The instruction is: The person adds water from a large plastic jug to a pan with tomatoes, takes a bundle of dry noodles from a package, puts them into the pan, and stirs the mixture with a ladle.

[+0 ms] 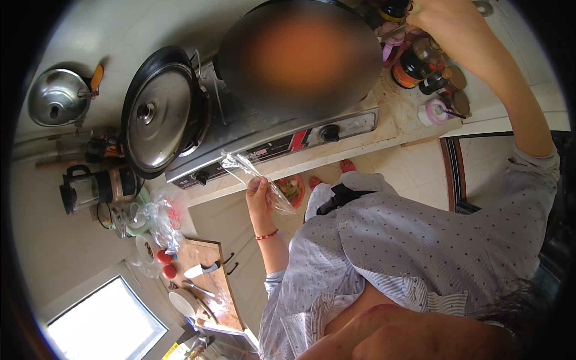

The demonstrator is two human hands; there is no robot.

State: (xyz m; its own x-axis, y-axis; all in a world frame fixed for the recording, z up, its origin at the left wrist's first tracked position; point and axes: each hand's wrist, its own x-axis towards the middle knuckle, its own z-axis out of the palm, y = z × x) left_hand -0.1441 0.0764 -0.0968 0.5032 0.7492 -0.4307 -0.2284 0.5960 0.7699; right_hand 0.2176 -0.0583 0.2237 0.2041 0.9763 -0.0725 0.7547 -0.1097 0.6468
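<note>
My left hand [258,192] pinches a clear plastic bag [280,198] in front of the gas stove [270,150]. The bag hangs crumpled on both sides of my fingers. At the upper right, my right hand [420,17] reaches over the seasoning jars and is partly cut off by the picture's edge. Whether it grips anything there is unclear. Just left of it, a large dark wok [236,74] stands on the right burner. Its orange contents are blurred. A second wok [180,56] with a metal lid [158,112] rests on the left burner.
Beside the right burner stand a sauce bottle [407,67] and a pink-rimmed jar [434,111]. A knife [200,270] lies on the wooden cutting board [229,306], near two tomatoes [168,272]. A blender [83,191] is at the left. On the floor sits a red basin [294,191].
</note>
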